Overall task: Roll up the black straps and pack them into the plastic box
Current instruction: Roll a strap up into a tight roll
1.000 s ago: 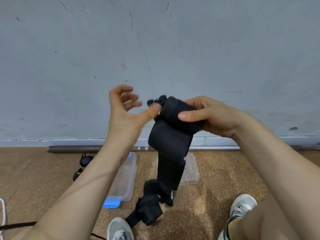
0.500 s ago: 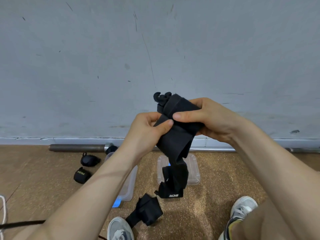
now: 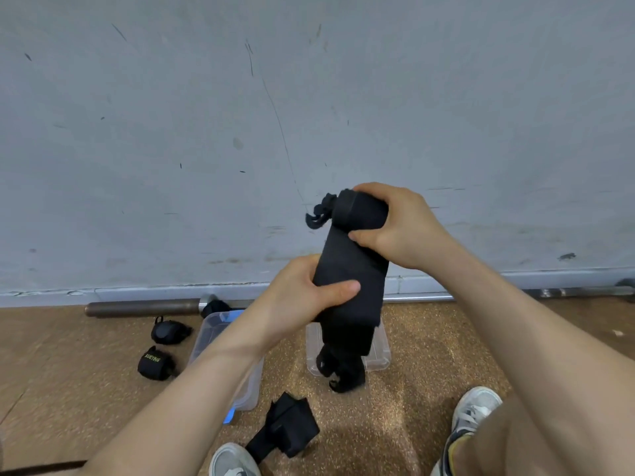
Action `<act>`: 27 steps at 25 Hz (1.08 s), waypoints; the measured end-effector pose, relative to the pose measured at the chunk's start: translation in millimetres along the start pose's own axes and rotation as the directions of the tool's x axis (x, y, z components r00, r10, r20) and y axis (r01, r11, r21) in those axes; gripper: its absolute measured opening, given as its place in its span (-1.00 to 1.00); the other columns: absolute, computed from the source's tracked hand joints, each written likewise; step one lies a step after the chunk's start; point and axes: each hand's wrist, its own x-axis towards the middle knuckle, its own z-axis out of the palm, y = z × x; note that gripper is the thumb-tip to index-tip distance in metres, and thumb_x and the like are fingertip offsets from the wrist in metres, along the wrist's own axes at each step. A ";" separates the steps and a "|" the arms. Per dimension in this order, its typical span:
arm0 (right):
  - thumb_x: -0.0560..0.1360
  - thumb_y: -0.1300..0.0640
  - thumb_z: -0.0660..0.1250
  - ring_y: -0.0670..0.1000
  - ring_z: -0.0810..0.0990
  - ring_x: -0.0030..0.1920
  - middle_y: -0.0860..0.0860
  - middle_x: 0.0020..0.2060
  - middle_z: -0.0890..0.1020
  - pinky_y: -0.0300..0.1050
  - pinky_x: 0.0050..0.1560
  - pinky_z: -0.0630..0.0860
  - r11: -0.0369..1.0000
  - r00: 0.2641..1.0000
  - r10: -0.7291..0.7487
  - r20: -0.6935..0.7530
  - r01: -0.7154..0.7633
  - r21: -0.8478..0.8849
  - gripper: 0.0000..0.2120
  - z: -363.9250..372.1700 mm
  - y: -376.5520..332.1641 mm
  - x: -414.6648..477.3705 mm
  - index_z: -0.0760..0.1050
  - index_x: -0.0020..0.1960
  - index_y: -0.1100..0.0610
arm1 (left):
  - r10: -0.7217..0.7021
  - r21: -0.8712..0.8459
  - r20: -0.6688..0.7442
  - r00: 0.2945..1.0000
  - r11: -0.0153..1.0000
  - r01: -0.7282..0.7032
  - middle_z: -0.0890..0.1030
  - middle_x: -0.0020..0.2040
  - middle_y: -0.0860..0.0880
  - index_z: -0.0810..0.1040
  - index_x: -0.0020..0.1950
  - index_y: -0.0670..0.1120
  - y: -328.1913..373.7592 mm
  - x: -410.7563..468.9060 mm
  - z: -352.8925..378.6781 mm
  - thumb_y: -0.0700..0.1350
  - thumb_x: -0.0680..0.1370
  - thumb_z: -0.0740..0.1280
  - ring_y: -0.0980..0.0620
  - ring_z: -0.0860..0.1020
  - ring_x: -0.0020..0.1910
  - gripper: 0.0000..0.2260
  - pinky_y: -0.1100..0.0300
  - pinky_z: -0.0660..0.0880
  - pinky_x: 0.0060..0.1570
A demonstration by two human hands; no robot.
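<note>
Well, behind your left hand and your right hand stands the grey wall, scuffed and scratched. Below them lies the brown speckled floor. A metal bar lies along the foot of the wall, reaching out to the left of your left hand.

Under your left forearm sits the plastic box, clear and open at the top, with a touch of blue at its near end. Below your right hand a shallower clear plastic piece lies on the floor; whether it is a lid or a tray, you cannot tell.

The black strap is up in the air, stretched between your two hands. Your right hand, the upper one, grips the rolled end, with the fingers curled over the top and the thumb pressed to the front. Your left hand, lower and nearer you, grips the flat band – thumb across the front, fingers wrapped behind. From your left hand the rest hangs down bunched in front of the clear plastic piece; whether it touches the floor you cannot tell.

Below your left hand, near your feet, a loose strap lies crumpled on the floor. One shoe shows just beside it and the other shoe under your right forearm. Left of your left forearm, beside the box, two rolled straps rest on the floor, one behind the other. Smallest of all is a thin cord loop that sticks out of the roll to the left of your right hand.
</note>
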 end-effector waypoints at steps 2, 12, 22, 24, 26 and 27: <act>0.36 0.16 0.50 0.04 0.57 0.09 -0.02 0.07 0.62 -0.10 0.08 0.48 0.995 0.992 -0.088 -0.085 0.084 -0.052 -0.50 2.4 2.4 0.9 0.52 0.27 -0.02 | -0.037 -0.230 0.073 0.997 0.972 0.053 0.72 -0.09 -0.03 0.63 0.05 -0.14 2.6 -3.2 -3.7 -0.24 0.43 0.45 0.06 0.69 -0.09 -0.80 0.25 0.58 -0.11; 0.41 0.10 0.41 0.17 0.57 -0.04 0.07 0.01 0.55 0.10 -0.14 0.57 0.941 0.922 -0.278 -0.271 0.205 -0.269 -0.54 10.7 24.2 7.0 0.48 0.30 0.07 | -0.068 0.113 0.018 0.998 0.991 0.066 0.72 -0.03 0.08 0.63 0.11 -0.03 3.4 -11.1 0.4 -0.09 0.57 0.39 0.15 0.68 -0.05 -0.86 0.22 0.60 -0.02; 0.36 0.18 0.53 -0.06 0.60 0.06 -0.12 0.03 0.63 -0.14 0.09 0.54 0.989 0.997 0.057 -0.045 -0.050 0.141 -0.54 -28.9 10.8 6.1 0.55 0.22 -0.03 | -0.330 0.174 0.072 0.941 0.934 0.314 0.72 -0.01 0.10 0.68 0.08 0.00 -52.8 1.5 -17.4 -0.03 0.51 0.46 0.09 0.67 0.02 -0.83 0.03 0.53 0.22; 0.36 0.23 0.55 -0.06 0.65 -0.01 -0.08 -0.02 0.66 -0.12 -0.04 0.61 0.950 0.997 0.065 0.040 -0.074 0.305 -0.61 -32.8 6.8 1.9 0.58 0.13 -0.02 | -0.335 0.118 0.079 0.939 0.938 0.324 0.72 0.02 0.09 0.67 0.09 0.01 -66.9 6.3 -18.2 -0.08 0.48 0.49 0.08 0.66 0.06 -0.80 0.01 0.50 0.27; 0.37 0.27 0.54 -0.03 0.69 -0.08 -0.02 -0.06 0.69 -0.08 -0.17 0.65 0.913 0.993 0.070 0.098 -0.104 0.394 -0.65 -34.1 4.3 0.5 0.61 0.10 0.02 | -0.331 0.064 0.079 0.940 0.943 0.327 0.71 0.04 0.08 0.65 0.08 0.04 -77.9 12.1 -15.6 -0.13 0.46 0.51 0.07 0.65 0.09 -0.78 -0.01 0.48 0.30; 0.37 0.29 0.53 -0.02 0.70 -0.10 0.01 -0.06 0.69 -0.06 -0.20 0.65 0.899 0.990 0.075 0.122 -0.121 0.422 -0.65 -35.1 3.2 -0.5 0.62 0.10 0.03 | -0.334 0.047 0.085 0.939 0.942 0.331 0.71 0.06 0.08 0.64 0.08 0.06 -82.7 14.7 -14.2 -0.14 0.46 0.51 0.06 0.65 0.11 -0.77 -0.02 0.48 0.30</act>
